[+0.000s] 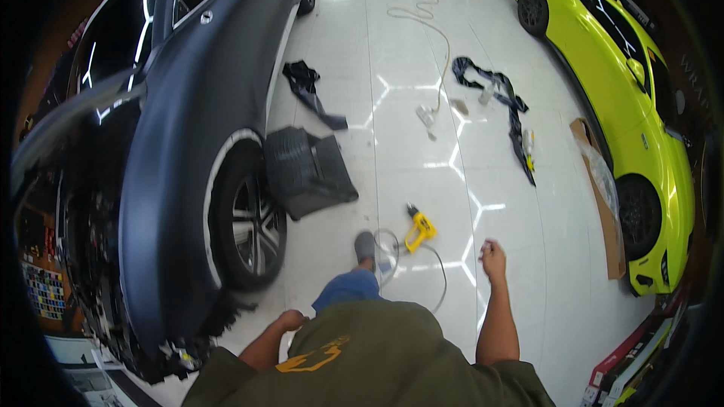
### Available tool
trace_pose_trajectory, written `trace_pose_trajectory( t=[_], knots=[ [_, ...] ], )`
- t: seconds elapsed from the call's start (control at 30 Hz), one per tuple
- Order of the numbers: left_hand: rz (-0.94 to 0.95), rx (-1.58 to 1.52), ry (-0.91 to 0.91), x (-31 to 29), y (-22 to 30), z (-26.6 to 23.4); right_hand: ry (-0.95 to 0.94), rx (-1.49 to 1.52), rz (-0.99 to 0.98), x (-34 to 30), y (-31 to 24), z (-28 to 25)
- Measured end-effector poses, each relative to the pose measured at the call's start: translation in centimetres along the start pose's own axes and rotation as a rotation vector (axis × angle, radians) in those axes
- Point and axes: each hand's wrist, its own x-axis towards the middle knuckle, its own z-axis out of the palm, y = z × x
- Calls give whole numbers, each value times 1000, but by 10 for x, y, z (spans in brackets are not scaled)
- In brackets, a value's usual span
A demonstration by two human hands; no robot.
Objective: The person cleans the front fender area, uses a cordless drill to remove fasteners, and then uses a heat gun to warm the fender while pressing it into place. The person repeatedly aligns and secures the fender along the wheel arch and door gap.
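Note:
My right hand (493, 259) is raised over the white tiled floor with the fingers curled closed; a small pale bit shows at the fingertips, too small to name. My left hand (290, 321) hangs low beside my green shirt, its fingers partly hidden. Nearest to it is the matte dark blue-grey car (177, 143), with its front wheel (253, 218) and a pale edge around the arch. A yellow heat gun (421, 232) lies on the floor between my foot and my right hand, its cord (443, 271) curling toward me.
Ahead lie a black ribbed plastic piece (311, 169) by the wheel, dark film strips (305, 90) (498, 83), a spray bottle (528, 143) and a long pale hose (445, 45). To the right stand a lime-yellow car (603, 68) and a long cardboard piece (599, 200).

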Motion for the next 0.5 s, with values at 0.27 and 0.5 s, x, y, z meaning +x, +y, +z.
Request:
trace_pose_trajectory(
  t=[0.27,0.5],
  knots=[
    [-103,-366,374,146,77,-309,-396,-241,9,147,-105,103],
    [-54,-533,580,239,154,-510,-506,-649,-200,361,-169,163]
  ],
)
